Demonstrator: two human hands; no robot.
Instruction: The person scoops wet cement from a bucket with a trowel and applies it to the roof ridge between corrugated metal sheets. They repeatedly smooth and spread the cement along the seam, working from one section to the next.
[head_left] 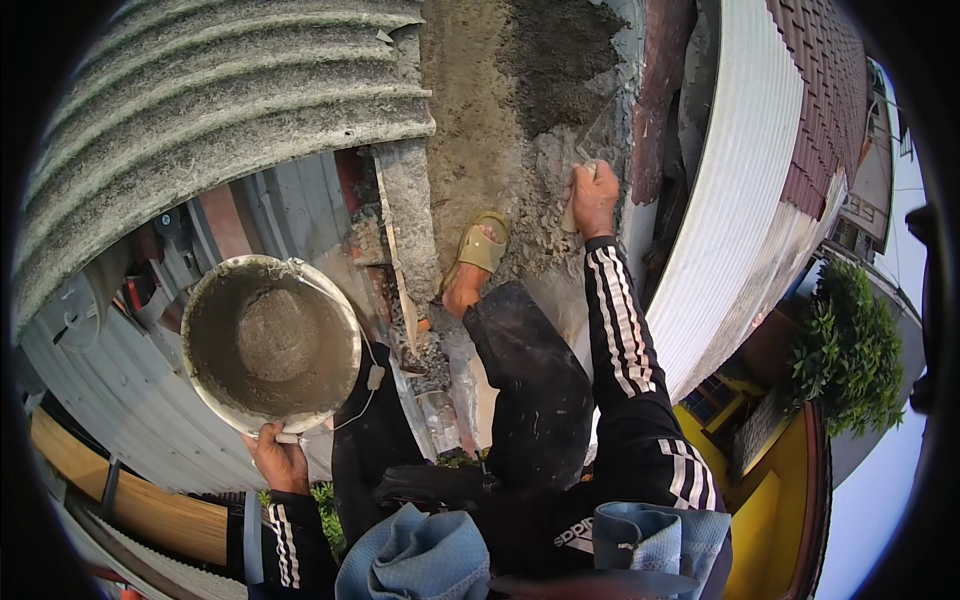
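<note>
My left hand (277,458) grips the rim of a round metal pan (204,385) that holds grey wet mortar (272,335), out to my left. My right hand (593,198) is closed on the handle of a trowel (598,132), whose blade rests on the fresh grey mortar (560,60) spread along the top of a wall. My foot in a tan sandal (478,252) stands on that mortar-covered wall top (470,130), just left of my right hand.
A grey corrugated roof sheet (220,90) lies at upper left and a white corrugated sheet (740,170) at right. Red roof tiles (820,90), green shrubs (850,350) and a yellow wall (770,500) lie far below. Rubble (425,355) fills the gap beside the wall.
</note>
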